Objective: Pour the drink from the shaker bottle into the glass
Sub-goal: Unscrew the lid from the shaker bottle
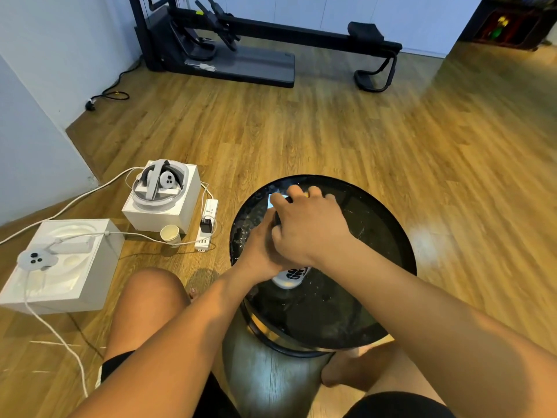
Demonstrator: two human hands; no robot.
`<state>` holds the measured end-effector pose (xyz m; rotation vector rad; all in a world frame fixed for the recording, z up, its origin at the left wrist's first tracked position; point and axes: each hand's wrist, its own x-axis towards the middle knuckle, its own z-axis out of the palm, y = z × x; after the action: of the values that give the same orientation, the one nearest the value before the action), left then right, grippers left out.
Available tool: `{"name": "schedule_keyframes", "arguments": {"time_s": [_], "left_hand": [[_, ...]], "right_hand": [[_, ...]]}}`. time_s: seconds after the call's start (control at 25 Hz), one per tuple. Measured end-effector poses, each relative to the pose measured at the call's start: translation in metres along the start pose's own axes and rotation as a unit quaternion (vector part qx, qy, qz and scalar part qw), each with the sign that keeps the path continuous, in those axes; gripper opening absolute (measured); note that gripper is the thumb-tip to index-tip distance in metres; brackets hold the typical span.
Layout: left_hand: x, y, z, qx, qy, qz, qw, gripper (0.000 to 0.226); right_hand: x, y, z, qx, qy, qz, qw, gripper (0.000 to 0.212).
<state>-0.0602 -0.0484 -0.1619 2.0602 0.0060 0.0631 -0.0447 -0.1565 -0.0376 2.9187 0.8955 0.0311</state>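
White shaker bottle point(291, 277) on black round table point(376, 236). Left hand point(259, 251) wraps its body, right hand point(307, 224) fingers curled over its top. Likely opening lid: brace body firm, twist gently, keep level. Glass not discernible.

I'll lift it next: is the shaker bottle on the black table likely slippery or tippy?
Possibly slippery: the table around the shaker bottle looks speckled with droplets. Seemingly tall, narrow, so probably tippy, though the left hand and right hand steady it.
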Motion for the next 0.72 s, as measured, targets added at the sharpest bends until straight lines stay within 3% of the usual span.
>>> {"name": "schedule_keyframes", "arguments": {"time_s": [0.12,0.2,0.32,0.44,0.48,0.6,0.72], "left_hand": [[0.001,-0.002,0.000,0.021,0.004,0.000,1.000,0.092],[0.003,-0.005,0.003,0.009,-0.004,0.001,1.000,0.087],[0.004,-0.003,0.001,0.031,-0.008,0.008,0.999,0.090],[0.004,-0.002,-0.001,0.001,-0.015,-0.024,1.000,0.100],[0.003,-0.001,-0.002,0.000,-0.012,-0.017,1.000,0.101],[0.003,0.000,0.000,0.012,0.003,0.004,1.000,0.076],[0.002,0.005,0.000,-0.034,0.011,0.001,0.999,0.045]], "right_hand": [[-0.013,0.007,-0.001,0.151,0.072,-0.090,0.982,0.015],[-0.021,0.008,0.004,0.218,0.126,-0.101,0.963,0.018],[-0.018,0.006,0.009,0.180,0.181,-0.057,0.965,0.025],[-0.008,0.004,0.007,0.023,0.040,0.087,0.995,0.057],[-0.006,0.003,0.010,0.008,0.012,0.087,0.996,0.061],[-0.013,0.003,0.015,0.055,0.041,-0.021,0.997,0.057],[-0.020,0.006,0.016,0.104,0.103,-0.120,0.982,0.033]]}}
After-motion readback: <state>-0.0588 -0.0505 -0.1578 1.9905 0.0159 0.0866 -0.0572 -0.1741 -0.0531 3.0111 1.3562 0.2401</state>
